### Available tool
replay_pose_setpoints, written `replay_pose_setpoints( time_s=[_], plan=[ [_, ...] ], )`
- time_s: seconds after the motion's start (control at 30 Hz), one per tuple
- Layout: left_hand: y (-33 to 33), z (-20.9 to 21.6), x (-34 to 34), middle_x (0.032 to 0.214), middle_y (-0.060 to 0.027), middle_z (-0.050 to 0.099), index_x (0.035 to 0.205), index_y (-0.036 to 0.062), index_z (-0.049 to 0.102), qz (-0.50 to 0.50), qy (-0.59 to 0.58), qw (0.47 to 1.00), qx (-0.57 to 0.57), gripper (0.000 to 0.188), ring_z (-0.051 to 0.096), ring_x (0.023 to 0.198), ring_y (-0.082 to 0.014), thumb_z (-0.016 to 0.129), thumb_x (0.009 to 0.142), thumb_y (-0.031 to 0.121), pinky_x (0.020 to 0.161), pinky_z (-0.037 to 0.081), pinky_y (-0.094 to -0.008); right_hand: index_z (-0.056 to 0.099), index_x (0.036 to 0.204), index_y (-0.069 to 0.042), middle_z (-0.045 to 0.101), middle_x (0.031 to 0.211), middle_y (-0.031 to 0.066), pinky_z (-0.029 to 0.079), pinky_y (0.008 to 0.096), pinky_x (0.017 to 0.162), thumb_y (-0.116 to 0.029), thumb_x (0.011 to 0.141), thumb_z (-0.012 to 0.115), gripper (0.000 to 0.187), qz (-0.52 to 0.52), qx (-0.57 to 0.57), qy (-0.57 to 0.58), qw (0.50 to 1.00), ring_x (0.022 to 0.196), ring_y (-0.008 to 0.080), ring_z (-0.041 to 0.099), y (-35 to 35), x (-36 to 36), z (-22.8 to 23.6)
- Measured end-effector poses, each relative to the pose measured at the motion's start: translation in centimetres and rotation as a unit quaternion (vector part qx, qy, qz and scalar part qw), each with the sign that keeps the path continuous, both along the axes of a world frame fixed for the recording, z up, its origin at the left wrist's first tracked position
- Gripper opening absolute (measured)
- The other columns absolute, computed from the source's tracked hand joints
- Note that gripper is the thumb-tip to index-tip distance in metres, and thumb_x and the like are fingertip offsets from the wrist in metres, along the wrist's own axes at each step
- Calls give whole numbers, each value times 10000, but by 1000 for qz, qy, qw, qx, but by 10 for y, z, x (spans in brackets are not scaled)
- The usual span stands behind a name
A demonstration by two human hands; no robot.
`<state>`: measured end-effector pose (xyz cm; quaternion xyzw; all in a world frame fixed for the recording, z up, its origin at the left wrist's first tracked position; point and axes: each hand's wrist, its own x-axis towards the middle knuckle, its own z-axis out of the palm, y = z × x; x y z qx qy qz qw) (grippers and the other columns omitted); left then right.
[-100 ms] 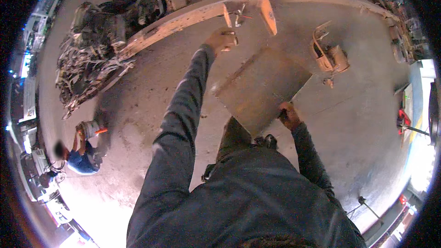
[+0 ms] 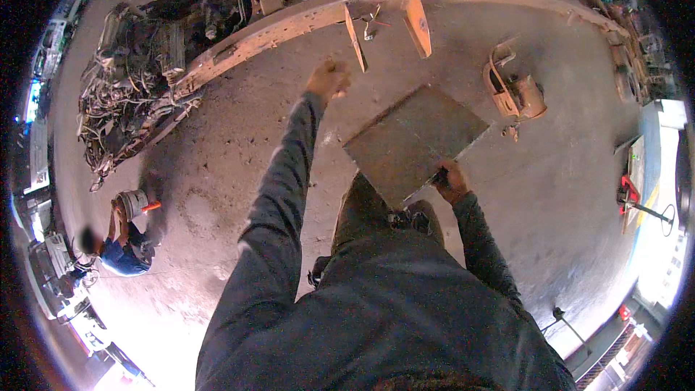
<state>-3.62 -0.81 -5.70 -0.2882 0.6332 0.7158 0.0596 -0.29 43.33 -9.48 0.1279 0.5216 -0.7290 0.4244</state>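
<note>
Dark rectangular panel (image 2: 413, 141), just one, gripped by the right hand (image 2: 452, 181) before the wearer's legs (image 2: 364, 210).
Right arm (image 2: 483, 235) bent; left arm (image 2: 279, 195) stretched forward, left hand (image 2: 328, 81) near two brackets (image 2: 418, 25) on one rust-coloured beam (image 2: 289, 31), that hand's grip too blurred to tell open from closed.

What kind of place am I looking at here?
Probably a vehicle repair or metalworking shop: there's a long rust-coloured beam, what looks like a tangle of machine parts near it, and a flat dark plate in the right hand.
</note>
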Motion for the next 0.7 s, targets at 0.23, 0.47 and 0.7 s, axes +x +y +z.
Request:
replay_pose_setpoints(
  time_s=[0.23, 0.47, 0.7],
  plan=[
    [19, -114, 58, 922, -108, 650, 1159, 47, 580, 140, -136, 976, 98, 296, 635, 696, -206, 636, 875, 110, 555, 539, -353, 577, 808, -110, 546, 742, 24, 515, 383, 608, -216, 844, 619, 119, -65, 82, -91, 990, 655, 183, 555, -30, -106, -59],
    [62, -238, 62, 875, -95, 664, 1161, 103, 552, 70, -196, 975, 76, 344, 633, 651, -218, 683, 846, 146, 515, 525, -401, 568, 982, -114, 556, 888, 40, 537, 375, 635, -195, 773, 729, 276, 10, 141, 21, 990, 746, 211, 570, -72, -229, -133],
    [75, -349, -64, 1073, -138, 695, 1166, 93, 616, 27, -229, 951, -207, 347, 654, 1011, -372, 646, 840, 209, 861, 520, -373, 596, 1004, -126, 560, 1027, 25, 550, 424, 759, -244, 853, 685, 211, -30, 102, 25, 994, 879, 187, 580, -169, -347, -266]
  ],
)
